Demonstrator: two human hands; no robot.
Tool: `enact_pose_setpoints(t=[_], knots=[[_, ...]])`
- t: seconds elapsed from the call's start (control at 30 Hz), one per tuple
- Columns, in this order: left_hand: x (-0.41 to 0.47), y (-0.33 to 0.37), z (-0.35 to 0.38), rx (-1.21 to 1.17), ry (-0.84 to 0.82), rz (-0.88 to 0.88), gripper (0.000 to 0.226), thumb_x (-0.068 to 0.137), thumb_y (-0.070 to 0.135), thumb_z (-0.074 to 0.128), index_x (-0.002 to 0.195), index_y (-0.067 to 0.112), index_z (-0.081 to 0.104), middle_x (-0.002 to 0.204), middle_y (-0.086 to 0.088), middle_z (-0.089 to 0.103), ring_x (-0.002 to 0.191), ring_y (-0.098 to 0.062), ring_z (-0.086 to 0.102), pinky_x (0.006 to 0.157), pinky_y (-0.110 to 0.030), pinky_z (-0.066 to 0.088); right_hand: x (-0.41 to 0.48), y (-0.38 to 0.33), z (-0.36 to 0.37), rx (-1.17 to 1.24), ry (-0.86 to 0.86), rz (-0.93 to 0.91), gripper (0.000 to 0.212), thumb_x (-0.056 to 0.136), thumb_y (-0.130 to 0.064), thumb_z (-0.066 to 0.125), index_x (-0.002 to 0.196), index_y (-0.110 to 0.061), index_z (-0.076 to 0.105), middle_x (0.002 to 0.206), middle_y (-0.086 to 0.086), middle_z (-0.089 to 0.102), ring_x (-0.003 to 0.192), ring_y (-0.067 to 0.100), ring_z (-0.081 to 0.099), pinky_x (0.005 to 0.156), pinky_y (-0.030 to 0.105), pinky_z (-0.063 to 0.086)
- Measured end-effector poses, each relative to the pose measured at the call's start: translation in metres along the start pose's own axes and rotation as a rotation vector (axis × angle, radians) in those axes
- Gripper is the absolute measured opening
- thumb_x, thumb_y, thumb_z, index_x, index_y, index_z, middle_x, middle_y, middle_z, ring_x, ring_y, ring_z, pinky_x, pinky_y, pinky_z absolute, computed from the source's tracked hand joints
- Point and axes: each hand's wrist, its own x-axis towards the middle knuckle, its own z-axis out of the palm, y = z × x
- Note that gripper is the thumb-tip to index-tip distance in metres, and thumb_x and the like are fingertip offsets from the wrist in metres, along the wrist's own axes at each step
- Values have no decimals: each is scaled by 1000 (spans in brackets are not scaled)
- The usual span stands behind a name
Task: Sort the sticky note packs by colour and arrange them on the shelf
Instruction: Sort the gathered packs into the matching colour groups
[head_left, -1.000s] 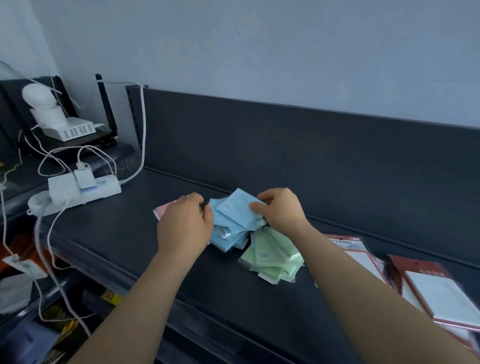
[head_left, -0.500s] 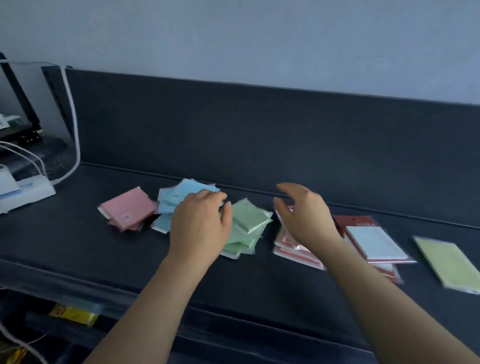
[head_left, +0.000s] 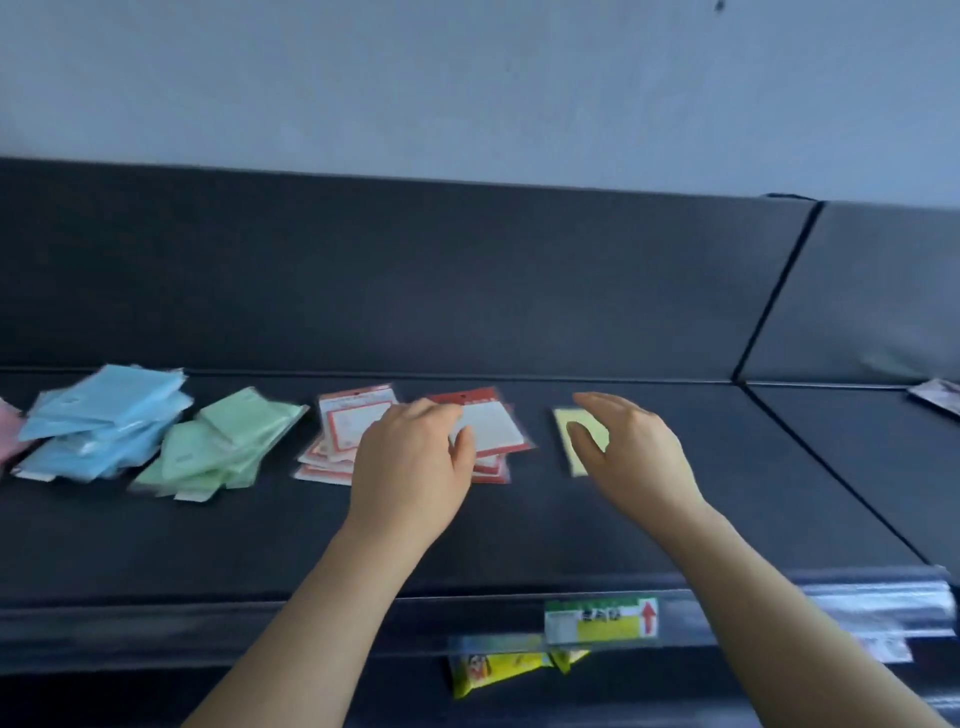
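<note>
Nearest, a price label (head_left: 601, 621) is clipped to the front rail of the shelf (head_left: 519, 545), its print too blurred to be read. A yellow packet (head_left: 493, 670) below is half hidden by that rail. Further in, the left hand (head_left: 415, 462) is held with fingers loosely bent over the red-bordered packs (head_left: 353, 431), partly covering them; contact cannot be judged. The right hand (head_left: 634, 457) is spread wide above the yellow pack (head_left: 579, 441), concealing its right side. Leftward lie green packs (head_left: 223, 447), blue packs (head_left: 104, 421) and pink packs (head_left: 8, 436), the last cut off by the frame.
</note>
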Motion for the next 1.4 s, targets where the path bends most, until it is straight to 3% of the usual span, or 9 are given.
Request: enact_pose_setpoints(t=[0.13, 0.23, 0.37, 0.7, 0.87, 0.97, 1.1, 1.27, 1.4], knots=[[-6, 75, 29, -87, -29, -2, 28, 95, 29, 52, 113, 16, 69, 110, 0, 70, 100, -21, 61, 82, -33, 49, -19, 75, -39, -18, 18, 50, 38, 97, -30, 51, 131, -17, 57, 136, -4, 56, 124, 17, 50, 96, 29, 41], [-7, 129, 55, -110, -53, 32, 29, 96, 30, 48, 112, 16, 68, 109, 1, 68, 98, -19, 60, 81, -32, 50, -33, 130, -66, -34, 34, 92, 41, 97, -32, 51, 136, -20, 53, 140, -6, 52, 128, 15, 48, 97, 27, 39], [-3, 192, 89, -153, -90, 22, 34, 97, 35, 47, 123, 22, 63, 117, 6, 65, 112, -16, 57, 85, -28, 44, -48, 194, -95, -45, 53, 160, 40, 97, -31, 51, 135, -19, 54, 138, -5, 54, 123, 18, 52, 93, 28, 41], [49, 303, 172, -222, -239, 81, 31, 97, 34, 47, 121, 22, 62, 102, 7, 62, 96, -16, 56, 75, -28, 44, -23, 331, -145, -69, 123, 311, 39, 95, -29, 53, 133, -19, 57, 138, -2, 55, 125, 21, 50, 97, 29, 38], [86, 350, 217, -247, -292, 107, 32, 97, 35, 47, 122, 21, 62, 104, 6, 61, 96, -15, 56, 74, -27, 43, 3, 390, -168, -68, 169, 404, 37, 93, -28, 55, 128, -18, 60, 130, 4, 62, 119, 26, 55, 90, 32, 42], [106, 378, 239, -249, -321, 140, 34, 98, 35, 45, 125, 20, 59, 107, 5, 61, 99, -16, 56, 76, -28, 45, 18, 429, -183, -43, 202, 457, 33, 92, -32, 50, 117, -18, 67, 117, 10, 67, 108, 30, 59, 78, 32, 40], [124, 414, 264, -235, -339, 153, 33, 98, 35, 45, 125, 21, 59, 106, 5, 62, 101, -16, 55, 78, -29, 45, 35, 482, -201, 36, 211, 605, 35, 94, -31, 53, 123, -15, 64, 123, 13, 64, 115, 31, 55, 88, 34, 43], [139, 450, 299, -210, -328, 108, 25, 97, 32, 47, 110, 18, 63, 97, 4, 63, 91, -17, 55, 73, -31, 47, 65, 551, -213, 82, 122, 675, 53, 89, -39, 62, 133, -13, 53, 131, 8, 59, 120, 26, 53, 92, 33, 41], [144, 479, 319, -187, -306, 14, 24, 97, 30, 48, 106, 16, 64, 94, 4, 66, 90, -19, 57, 72, -31, 48, 90, 591, -216, 132, -126, 633, 85, 66, -62, 76, 131, -15, 49, 125, 5, 58, 108, 25, 57, 74, 31, 46]])
